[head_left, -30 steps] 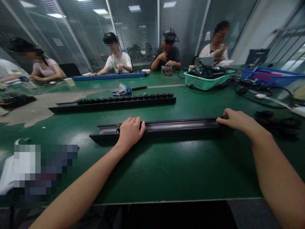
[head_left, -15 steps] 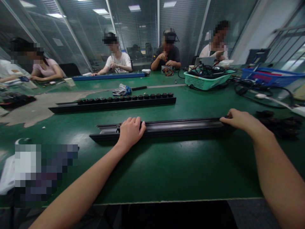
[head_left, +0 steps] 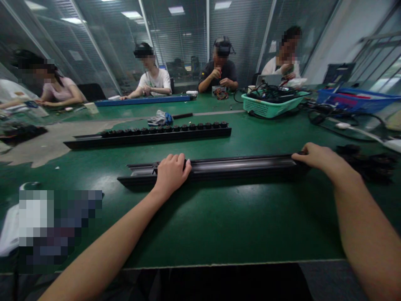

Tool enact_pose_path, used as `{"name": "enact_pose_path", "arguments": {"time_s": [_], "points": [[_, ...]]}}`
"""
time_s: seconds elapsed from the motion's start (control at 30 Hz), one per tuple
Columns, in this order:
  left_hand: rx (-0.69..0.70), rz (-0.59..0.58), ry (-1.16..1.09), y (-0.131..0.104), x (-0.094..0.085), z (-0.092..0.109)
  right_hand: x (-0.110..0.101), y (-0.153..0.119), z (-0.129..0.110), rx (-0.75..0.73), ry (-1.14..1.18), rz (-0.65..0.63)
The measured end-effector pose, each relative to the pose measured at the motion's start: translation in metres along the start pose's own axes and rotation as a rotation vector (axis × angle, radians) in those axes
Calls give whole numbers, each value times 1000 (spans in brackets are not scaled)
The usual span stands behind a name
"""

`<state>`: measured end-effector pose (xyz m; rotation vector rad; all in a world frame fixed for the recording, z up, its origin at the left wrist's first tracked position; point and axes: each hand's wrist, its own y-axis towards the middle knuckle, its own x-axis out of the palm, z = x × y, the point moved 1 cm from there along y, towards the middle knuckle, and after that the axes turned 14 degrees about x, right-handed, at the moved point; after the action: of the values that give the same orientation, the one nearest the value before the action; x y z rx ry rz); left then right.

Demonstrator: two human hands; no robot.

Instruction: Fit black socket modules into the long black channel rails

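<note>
fingers of the left hand close over a long black rail near its left end, the thumb lying against it, a small dark fitting showing beside the knuckles. at the far right end, the fingers of the right hand bend down over the rail; whether they pinch the rail or a part seated in it cannot be told. the rail lies lengthwise across the green table, open channel up, in front of the wearer. it looks stiff and fairly weighty, its smooth, glossy channel likely slippery; the raised long edges and the two ends seem the surest holds, while any small fittings inside may be more fragile. just beyond the right hand, loose dark parts lie heaped. behind, a second rail bears a row of black pieces, with a glove close by. farther off, a green basket holds cables, and co-workers sit along the opposite side.
</note>
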<state>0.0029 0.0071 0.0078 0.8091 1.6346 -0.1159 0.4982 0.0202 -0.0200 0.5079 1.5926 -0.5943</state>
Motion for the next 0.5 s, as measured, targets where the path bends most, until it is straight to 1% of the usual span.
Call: {"name": "enact_pose_path", "arguments": {"time_s": [0.2,0.37,0.5], "points": [[3,7,5,0,0,0,1,6,8,61,16,4],[5,2,14,0,-1,0,0,8,13,69,29,24],[9,-1,16,0,0,-1,-2,9,15,112,34,-3]]}}
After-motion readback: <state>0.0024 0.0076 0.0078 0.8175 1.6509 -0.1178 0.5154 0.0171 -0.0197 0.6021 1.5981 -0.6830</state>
